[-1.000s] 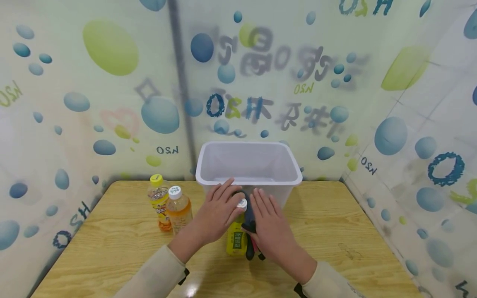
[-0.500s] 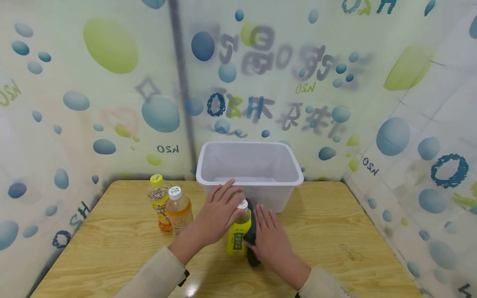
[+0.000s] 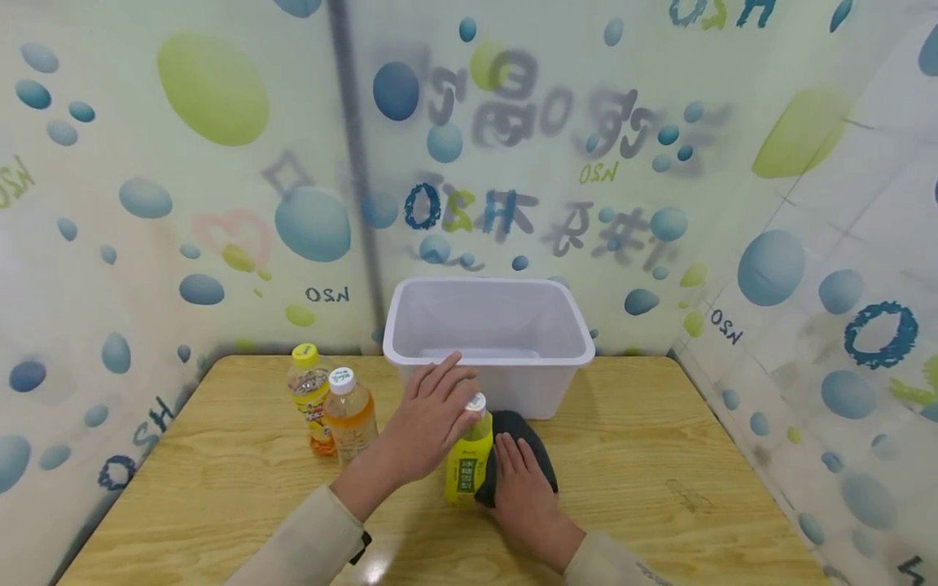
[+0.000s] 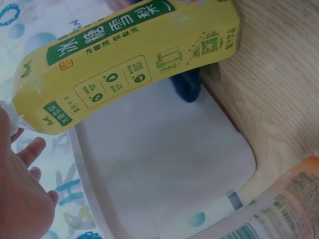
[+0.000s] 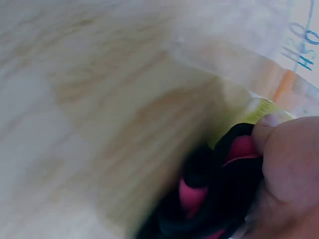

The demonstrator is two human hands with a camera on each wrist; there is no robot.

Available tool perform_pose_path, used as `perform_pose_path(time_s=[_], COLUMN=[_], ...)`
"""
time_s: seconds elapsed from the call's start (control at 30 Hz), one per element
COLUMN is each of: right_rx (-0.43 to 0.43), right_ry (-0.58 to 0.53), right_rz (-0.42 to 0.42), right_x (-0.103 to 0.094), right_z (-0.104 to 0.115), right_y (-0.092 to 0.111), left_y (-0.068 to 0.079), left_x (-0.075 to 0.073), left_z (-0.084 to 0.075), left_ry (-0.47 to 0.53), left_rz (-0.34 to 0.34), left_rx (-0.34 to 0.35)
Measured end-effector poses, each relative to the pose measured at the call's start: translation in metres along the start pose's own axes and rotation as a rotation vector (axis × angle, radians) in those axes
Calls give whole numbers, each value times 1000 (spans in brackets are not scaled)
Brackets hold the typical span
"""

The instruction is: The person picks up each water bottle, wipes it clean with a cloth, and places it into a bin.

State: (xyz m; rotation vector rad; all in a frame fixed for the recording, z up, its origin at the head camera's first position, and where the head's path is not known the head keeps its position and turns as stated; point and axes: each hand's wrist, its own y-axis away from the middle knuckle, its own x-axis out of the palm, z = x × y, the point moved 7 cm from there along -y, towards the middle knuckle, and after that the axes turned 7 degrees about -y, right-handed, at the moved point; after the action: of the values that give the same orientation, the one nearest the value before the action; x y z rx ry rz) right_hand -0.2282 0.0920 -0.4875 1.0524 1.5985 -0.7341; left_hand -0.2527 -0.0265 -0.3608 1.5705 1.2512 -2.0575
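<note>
A yellow drink bottle (image 3: 469,465) with a white cap stands upright in front of a white bin. My left hand (image 3: 428,415) holds it at the cap; the left wrist view shows the hand (image 4: 22,184) against the neck end of the same bottle (image 4: 129,64). To its right is a dark folded cloth (image 3: 538,456), pink on its inner side. My right hand (image 3: 526,505) lies over the cloth, fingers pointing forward. In the right wrist view its thumb presses the rolled edge of the cloth (image 5: 234,184) close beside the bottle.
The white bin (image 3: 489,360) stands at the table's back edge by the patterned wall. Two bottles of orange drink, one yellow-capped (image 3: 311,407) and one white-capped (image 3: 352,419), stand on the left. The wooden table (image 3: 645,480) extends to the right.
My right hand has moved down and turned, bringing the cloth with it, so its broad dark side now faces up. The left hand stays at the bottle cap.
</note>
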Motion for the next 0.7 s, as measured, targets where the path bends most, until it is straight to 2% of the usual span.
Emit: perform_pose_path(time_s=[0.23, 0.37, 0.53, 0.7], right_rx=[-8, 0, -1, -9], right_ry=[-9, -35, -83, -114], right_rz=[18, 31, 55, 31], right_x=[12, 14, 14, 8], right_z=[3, 1, 0, -2], right_y=[0, -1, -1, 1], left_y=[1, 1, 1, 1], left_x=[-2, -1, 0, 0], left_z=[-1, -1, 0, 0], left_ry=[-5, -8, -13, -7], left_rz=[-25, -16, 9, 9], left_rx=[7, -2, -19, -20])
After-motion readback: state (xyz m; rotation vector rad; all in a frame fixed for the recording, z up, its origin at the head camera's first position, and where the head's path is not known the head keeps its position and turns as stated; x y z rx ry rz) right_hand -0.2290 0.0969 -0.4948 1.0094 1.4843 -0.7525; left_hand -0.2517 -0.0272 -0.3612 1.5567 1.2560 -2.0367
